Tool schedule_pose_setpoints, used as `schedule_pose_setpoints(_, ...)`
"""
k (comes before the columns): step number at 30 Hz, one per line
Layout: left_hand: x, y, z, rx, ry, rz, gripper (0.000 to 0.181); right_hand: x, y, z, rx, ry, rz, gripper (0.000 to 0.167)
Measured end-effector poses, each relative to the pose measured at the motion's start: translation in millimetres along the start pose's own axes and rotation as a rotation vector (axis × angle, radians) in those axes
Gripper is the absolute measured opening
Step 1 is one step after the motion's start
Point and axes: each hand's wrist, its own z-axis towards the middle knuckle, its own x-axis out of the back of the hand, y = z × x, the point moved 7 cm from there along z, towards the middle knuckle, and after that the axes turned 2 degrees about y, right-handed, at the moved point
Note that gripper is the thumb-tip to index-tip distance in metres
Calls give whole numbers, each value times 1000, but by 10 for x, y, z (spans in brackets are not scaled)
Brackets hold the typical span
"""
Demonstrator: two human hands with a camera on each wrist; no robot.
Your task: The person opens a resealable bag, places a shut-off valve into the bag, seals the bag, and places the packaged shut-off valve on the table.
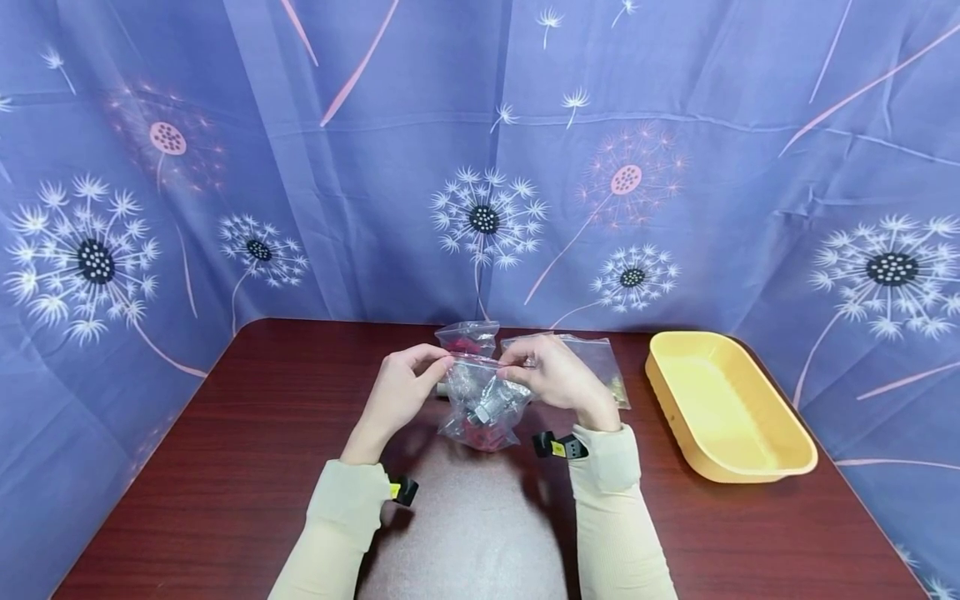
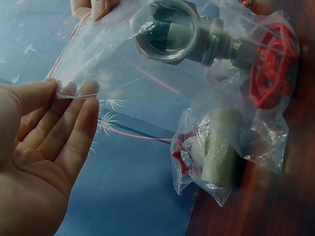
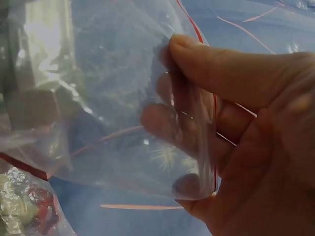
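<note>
Between both hands stands a clear zip bag with a red strip along its mouth. Inside it is a metal valve with a red handwheel, wheel end down by the table. My left hand pinches one top corner of the bag between thumb and fingers. At the opposite end of the mouth, my right hand pinches the film, its thumb on one side and fingers seen through the plastic in the right wrist view. Whether the zip is sealed cannot be told.
Just behind stands another bagged valve with a red wheel. A flat clear bag holding small yellowish pieces lies beyond my right hand. To the right is a yellow tray on the dark red table. A blue dandelion-patterned curtain hangs behind.
</note>
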Motion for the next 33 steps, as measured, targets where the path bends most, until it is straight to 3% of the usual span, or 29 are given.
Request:
schedule_pose_setpoints(8,-3,1,3,6,1,6,12,-25,28,10,-59,-34,50,4)
schedule_pose_setpoints(21,-26,-17,3,5,-12,11,11,-43,96,-12,-136,-15,196,6)
schedule_pose_setpoints(33,-9,22,-7,13,-1,-23,13,-43,30,29,-40,8,71,2)
